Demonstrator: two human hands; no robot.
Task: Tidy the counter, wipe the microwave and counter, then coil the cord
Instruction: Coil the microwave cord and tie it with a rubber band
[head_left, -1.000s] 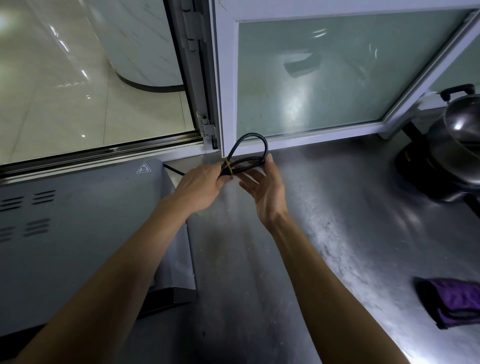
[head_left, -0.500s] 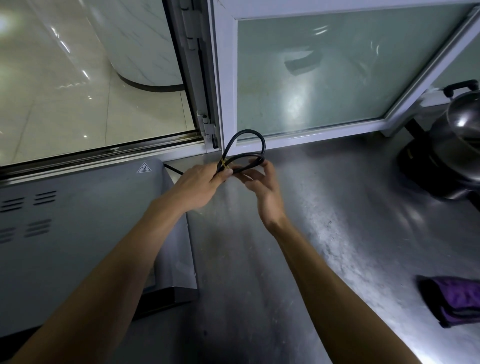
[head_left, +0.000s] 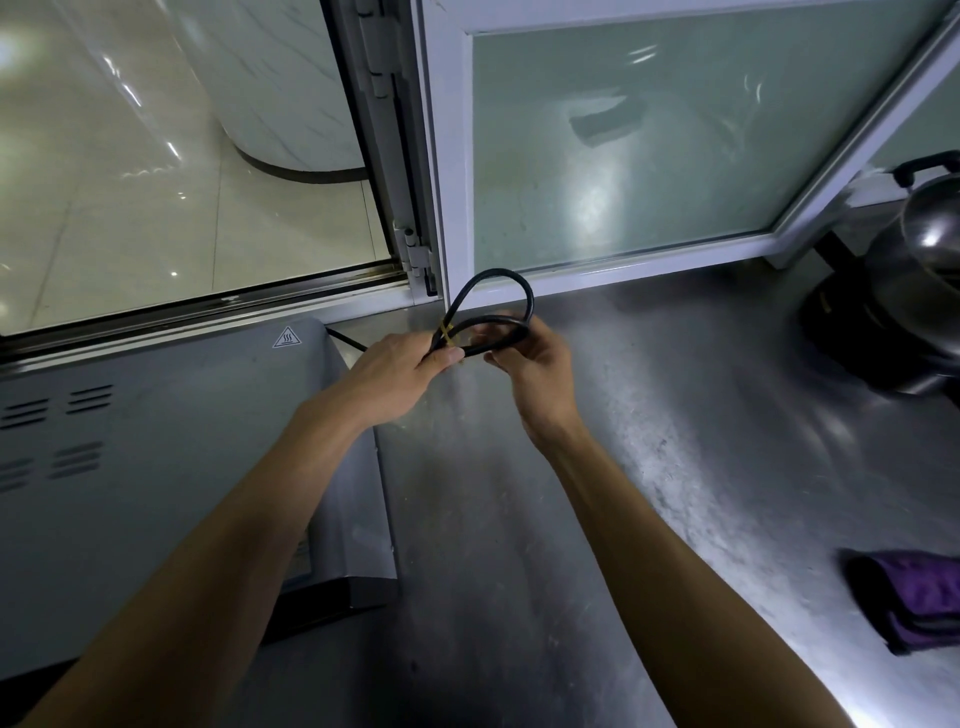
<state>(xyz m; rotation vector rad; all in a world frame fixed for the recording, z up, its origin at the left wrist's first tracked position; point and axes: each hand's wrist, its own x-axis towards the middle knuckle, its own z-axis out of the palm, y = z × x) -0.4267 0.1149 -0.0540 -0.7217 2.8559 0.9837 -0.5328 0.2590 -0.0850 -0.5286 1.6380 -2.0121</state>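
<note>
A black power cord (head_left: 511, 286) is looped into a small coil above the steel counter (head_left: 649, 467), just right of the grey microwave (head_left: 156, 457). A thin yellow band (head_left: 445, 332) crosses the loops at their left end. My left hand (head_left: 395, 374) pinches the coil at that band. My right hand (head_left: 535, 364) has its fingers curled round the right side of the loops. The cord's tail runs from the coil back behind the microwave's rear corner.
A folded purple cloth (head_left: 909, 597) lies on the counter at the right edge. A steel pot with a black handle (head_left: 924, 280) stands at the back right. A frosted glass window panel (head_left: 649, 145) closes off the counter's rear.
My right hand went from open beside the coil to fingers curled round its loops. The coil stays pinched in my left hand at about the same spot.
</note>
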